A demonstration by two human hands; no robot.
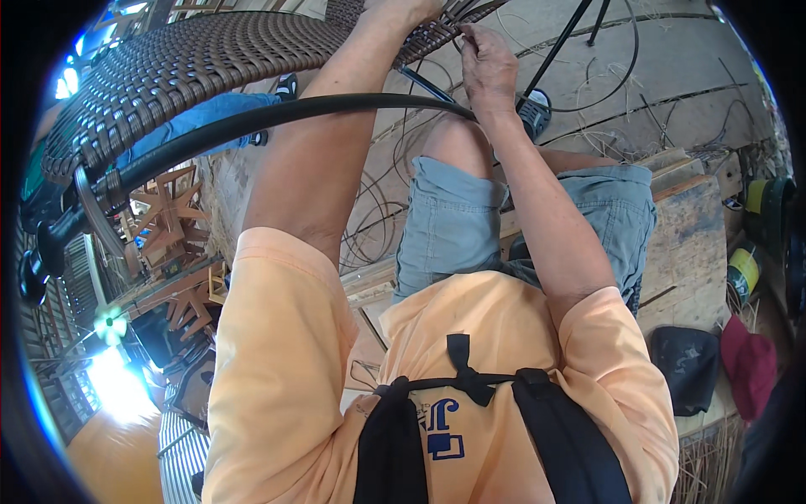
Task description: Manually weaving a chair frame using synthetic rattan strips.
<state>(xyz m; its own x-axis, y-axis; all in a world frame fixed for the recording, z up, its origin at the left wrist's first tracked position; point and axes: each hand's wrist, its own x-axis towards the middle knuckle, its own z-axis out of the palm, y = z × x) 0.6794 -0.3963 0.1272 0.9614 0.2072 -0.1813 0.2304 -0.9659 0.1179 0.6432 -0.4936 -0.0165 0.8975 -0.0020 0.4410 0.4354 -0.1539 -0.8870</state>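
Observation:
A chair-like piece of dark brown woven wicker (210, 55) spans the upper left, with a curved black tube (369, 101) along its near side. My left forearm passes behind that tube, and my left hand (405, 10) rests at the woven edge by the top of the picture. Its fingers are mostly hidden. Just right of it, my right hand (489, 71) is closed, thumb and fingers pinched at the edge of the weave on a dark wicker strand (480, 15). Where that strand runs beyond the picture cannot be seen.
Loose strands (369, 223) coil over the floor. Thin black legs (558, 46) stand at the upper right. Wooden frames (172, 210) are stacked at left. A black bag-like item (684, 370) and a maroon cloth item (747, 365) lie at right. Another person's jeans (189, 122) show behind the wicker.

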